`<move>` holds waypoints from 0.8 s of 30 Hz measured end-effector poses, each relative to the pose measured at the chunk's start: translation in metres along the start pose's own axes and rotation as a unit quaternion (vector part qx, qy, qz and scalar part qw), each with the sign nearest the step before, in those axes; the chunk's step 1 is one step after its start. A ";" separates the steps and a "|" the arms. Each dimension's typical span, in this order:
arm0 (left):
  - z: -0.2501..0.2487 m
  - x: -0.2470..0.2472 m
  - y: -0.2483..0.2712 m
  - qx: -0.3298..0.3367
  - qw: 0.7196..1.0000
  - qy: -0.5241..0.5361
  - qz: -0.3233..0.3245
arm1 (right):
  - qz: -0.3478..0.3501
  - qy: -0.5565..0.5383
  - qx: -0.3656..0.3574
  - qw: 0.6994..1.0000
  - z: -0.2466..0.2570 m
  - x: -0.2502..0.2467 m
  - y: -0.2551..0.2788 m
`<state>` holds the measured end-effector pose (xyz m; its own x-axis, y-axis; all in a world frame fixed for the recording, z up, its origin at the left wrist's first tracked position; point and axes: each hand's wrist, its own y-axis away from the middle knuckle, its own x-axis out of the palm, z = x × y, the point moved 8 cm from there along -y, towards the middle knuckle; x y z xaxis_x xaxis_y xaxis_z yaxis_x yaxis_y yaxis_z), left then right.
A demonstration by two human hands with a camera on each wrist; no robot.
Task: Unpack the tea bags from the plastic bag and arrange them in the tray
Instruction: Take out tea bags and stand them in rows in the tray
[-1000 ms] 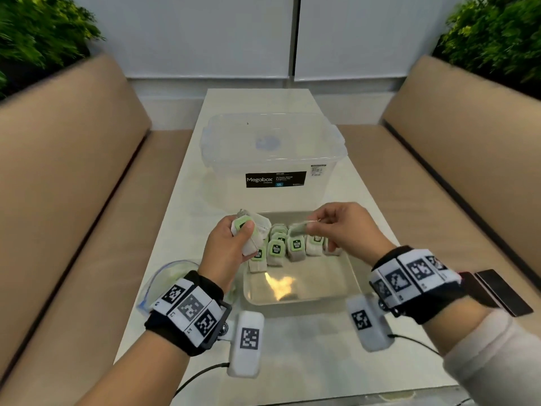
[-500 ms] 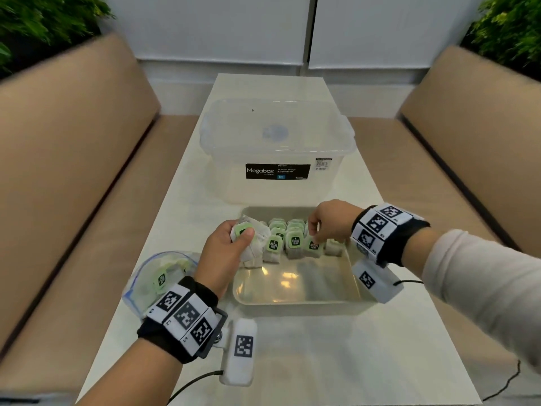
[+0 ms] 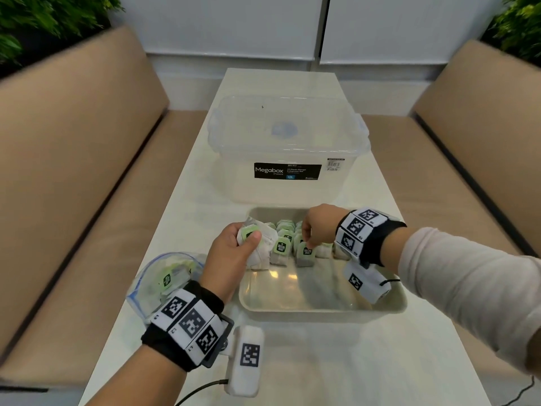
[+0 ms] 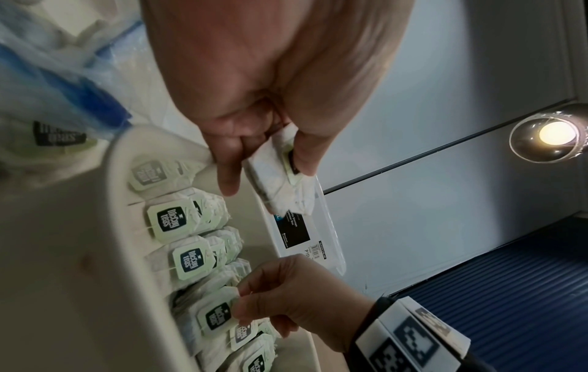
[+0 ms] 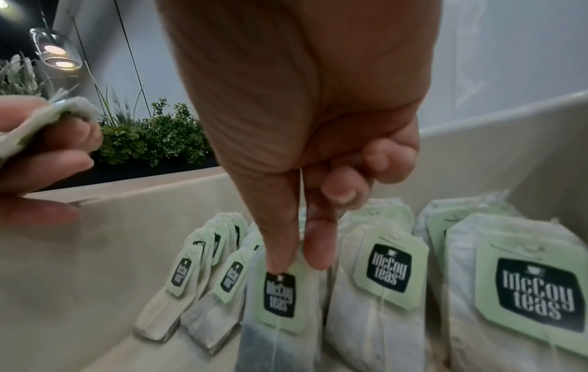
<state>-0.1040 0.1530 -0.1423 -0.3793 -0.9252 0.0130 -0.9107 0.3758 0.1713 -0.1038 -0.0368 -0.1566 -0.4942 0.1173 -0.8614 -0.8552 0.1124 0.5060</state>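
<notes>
The beige tray (image 3: 322, 309) holds several white tea bags with green tags, standing in rows along its far side (image 3: 285, 230). My right hand (image 3: 307, 244) reaches down into the tray. Its thumb and forefinger pinch the top of one tea bag (image 5: 280, 294) in the front row (image 4: 219, 317). My left hand (image 3: 246, 244) hovers over the tray's left edge and grips a small bundle of tea bags (image 3: 260, 244), thumb pressed on the top tag (image 4: 280, 186). The clear plastic bag (image 3: 167, 279) lies left of the tray with tea bags inside.
A clear lidded Megabox storage box (image 3: 288, 148) stands just behind the tray on the white table (image 3: 322, 361). Tan bench seats (image 3: 73, 171) run along both sides. The near half of the tray floor is bare.
My right hand has carried one tea bag from the air between my hands down into the tray's front row. The left hand kept its bundle and barely moved.
</notes>
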 end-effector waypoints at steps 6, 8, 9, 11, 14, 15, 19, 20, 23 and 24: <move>0.003 -0.002 -0.004 0.000 1.000 -0.024 0.001 | -0.031 -0.017 0.003 0.999 -0.003 -0.010 0.005; 0.002 -0.001 -0.004 -0.003 0.999 -0.030 0.010 | -0.089 -0.040 -0.012 0.995 -0.001 -0.028 0.014; 0.001 0.000 -0.004 -0.004 0.999 -0.035 0.015 | -0.124 -0.066 -0.032 0.990 0.003 -0.040 0.021; 0.000 0.004 -0.004 -0.010 0.999 -0.034 0.027 | -0.181 -0.147 -0.094 0.968 0.017 -0.061 0.038; -0.001 0.010 -0.003 -0.031 0.999 -0.008 0.033 | -0.216 -0.264 -0.183 0.922 0.041 -0.080 0.070; -0.002 0.012 -0.003 -0.035 0.999 0.003 0.034 | -0.223 -0.270 -0.204 0.914 0.048 -0.081 0.080; -0.013 0.018 0.000 -0.028 0.997 0.038 0.055 | -0.230 -0.212 -0.250 0.916 0.070 -0.060 0.102; -0.015 0.019 0.000 -0.022 0.998 0.029 0.058 | -0.240 -0.231 -0.249 0.910 0.070 -0.057 0.102; -0.019 0.023 0.000 -0.003 0.997 -0.001 0.072 | -0.290 -0.275 -0.201 0.894 0.059 -0.058 0.096; -0.020 0.026 0.001 0.000 0.997 -0.008 0.081 | -0.292 -0.270 -0.185 0.899 0.056 -0.058 0.092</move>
<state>-0.1117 0.1283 -0.1226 -0.5244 -0.8511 0.0245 -0.8370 0.5206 0.1684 -0.1453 0.0225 -0.0578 0.1184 0.6178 -0.7774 -0.9869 -0.0132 -0.1607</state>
